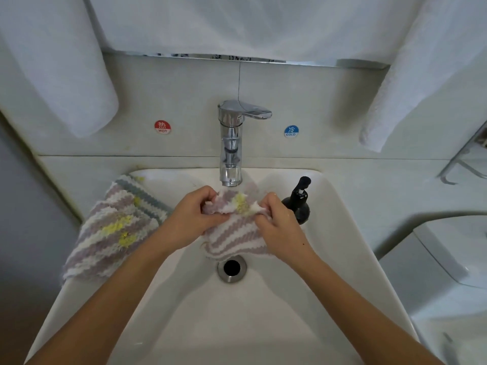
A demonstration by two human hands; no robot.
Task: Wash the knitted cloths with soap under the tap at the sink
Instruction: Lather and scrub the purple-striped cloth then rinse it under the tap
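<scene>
Striped knitted cloth [233, 233], lilac and white with a yellow patch: bunched over the sink [263, 325] basin, directly below the chrome tap [230, 143] spout and above the drain [232, 268], with the left hand [196, 219] and right hand [276, 225] each in a curled grip pinching its upper edge. Second striped cloth [110, 230]: draped over the sink's left rim, untouched. Black soap pump bottle [297, 200]: upright inside the basin, just beyond the right hand; white towels [60, 75] hang on the wall either side.

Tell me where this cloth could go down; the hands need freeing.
Free: basin floor nearer than the drain, between the forearms. Crowded: left rim under the other cloth; right rim by the soap bottle.
</scene>
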